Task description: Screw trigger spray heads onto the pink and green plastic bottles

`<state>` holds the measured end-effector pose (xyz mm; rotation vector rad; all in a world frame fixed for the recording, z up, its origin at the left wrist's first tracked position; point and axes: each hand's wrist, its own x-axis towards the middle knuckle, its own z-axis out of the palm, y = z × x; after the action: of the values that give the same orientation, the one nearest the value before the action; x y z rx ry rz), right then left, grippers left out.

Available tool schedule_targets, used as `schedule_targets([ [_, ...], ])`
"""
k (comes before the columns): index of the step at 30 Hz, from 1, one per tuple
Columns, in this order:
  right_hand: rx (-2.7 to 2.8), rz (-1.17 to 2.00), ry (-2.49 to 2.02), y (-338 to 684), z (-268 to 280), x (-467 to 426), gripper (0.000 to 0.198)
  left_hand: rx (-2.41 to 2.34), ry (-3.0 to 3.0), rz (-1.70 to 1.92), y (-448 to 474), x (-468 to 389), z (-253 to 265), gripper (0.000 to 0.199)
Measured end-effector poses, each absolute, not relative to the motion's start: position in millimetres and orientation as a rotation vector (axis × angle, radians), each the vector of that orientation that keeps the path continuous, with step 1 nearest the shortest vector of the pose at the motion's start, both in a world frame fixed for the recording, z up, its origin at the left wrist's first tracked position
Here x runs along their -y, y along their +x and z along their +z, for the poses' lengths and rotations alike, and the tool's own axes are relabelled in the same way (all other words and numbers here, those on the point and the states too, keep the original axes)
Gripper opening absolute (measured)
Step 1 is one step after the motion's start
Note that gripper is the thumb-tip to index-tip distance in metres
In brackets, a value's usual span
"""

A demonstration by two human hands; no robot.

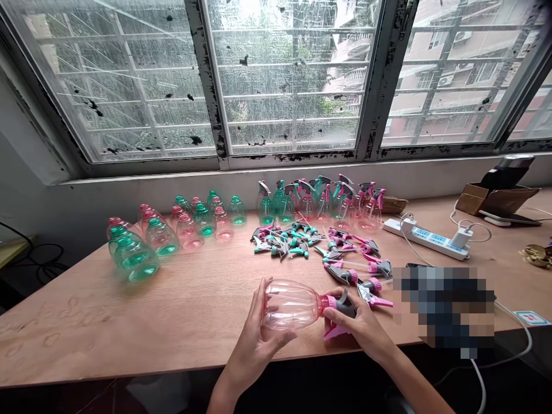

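Observation:
A clear pink spray bottle (291, 303) lies on its side in the air over the table's front edge, its neck pointing right. My left hand (259, 339) is wrapped around the bottle's base end. At the neck, my right hand (360, 319) is closed on the grey and pink spray head (342, 305), whose pink collar meets the bottle's mouth. How far the collar is screwed on I cannot tell. Just beyond my hands lies a pile of loose spray heads (282, 238) in green, pink and grey, some of them close to my right hand.
Green and pink bottles without heads (168, 236) stand at the left. Bottles with spray heads (319, 201) line the back by the window. At the right are a white power strip (426, 238), a cardboard box (491, 198), cables and a blurred-out patch on the wooden table (194, 322).

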<state>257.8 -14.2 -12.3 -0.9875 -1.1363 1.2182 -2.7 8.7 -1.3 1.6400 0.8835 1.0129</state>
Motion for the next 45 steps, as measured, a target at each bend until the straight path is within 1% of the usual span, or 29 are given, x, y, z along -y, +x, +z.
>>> schedule_targets([
  [5, 1.154, 1.224, -0.992, 258.2, -14.4, 14.0, 0.041, -0.827, 1.684, 1.071, -3.2, -8.6, -4.2, 0.089],
  [8, 1.168, 1.206, -1.01, 257.7, -15.0, 14.8, 0.042, -0.841, 1.632, 1.04, -4.2, -7.9, -2.4, 0.101],
  [10, 1.174, 1.195, -1.015, 257.6, -15.0, 14.8, 0.044, -0.85, 1.607, 1.012, -5.1, -7.0, -0.1, 0.102],
  [12, 1.174, 1.184, -1.021, 257.6, -14.9, 14.5, 0.045, -0.843, 1.618, 1.005, -5.6, -6.3, 1.4, 0.097],
  [15, 1.147, 1.202, -1.014, 257.5, -14.3, 14.5, 0.045, -0.807, 1.699, 1.035, -4.6, -6.9, -0.2, 0.095],
  [18, 1.109, 1.235, -0.991, 257.2, -13.1, 15.1, 0.045, -0.8, 1.782, 1.092, -2.4, -8.7, -4.3, 0.084],
  [19, 1.105, 1.24, -0.988, 257.1, -12.7, 15.3, 0.045, -0.799, 1.793, 1.105, -1.8, -9.0, -5.1, 0.084],
  [23, 1.168, 1.204, -1.02, 257.8, -11.4, 15.0, 0.046, -0.808, 1.744, 1.093, -1.7, -7.7, -1.4, 0.098],
  [28, 1.171, 1.183, -1.026, 258.8, -14.1, 13.0, 0.044, -0.81, 1.71, 1.075, -3.8, -7.5, 2.2, 0.098],
  [32, 1.113, 1.264, -0.968, 259.2, -17.9, 11.8, 0.044, -0.786, 1.762, 1.101, -2.8, -10.2, -6.4, 0.083],
  [33, 1.117, 1.26, -0.969, 259.3, -18.4, 11.8, 0.044, -0.789, 1.779, 1.117, -2.2, -10.3, -7.7, 0.083],
  [36, 1.152, 1.217, -1.003, 259.7, -18.4, 12.1, 0.045, -0.797, 1.786, 1.117, -0.6, -9.2, -6.1, 0.099],
  [37, 1.16, 1.206, -1.015, 259.7, -18.0, 12.2, 0.045, -0.798, 1.767, 1.104, -0.3, -8.5, -4.4, 0.101],
  [42, 1.143, 1.23, -1.003, 258.4, -16.4, 13.4, 0.044, -0.821, 1.722, 1.056, -1.6, -7.3, -1.4, 0.093],
  [45, 1.13, 1.24, -0.992, 257.8, -15.8, 14.5, 0.043, -0.831, 1.793, 1.11, -2.2, -7.7, -5.0, 0.082],
])
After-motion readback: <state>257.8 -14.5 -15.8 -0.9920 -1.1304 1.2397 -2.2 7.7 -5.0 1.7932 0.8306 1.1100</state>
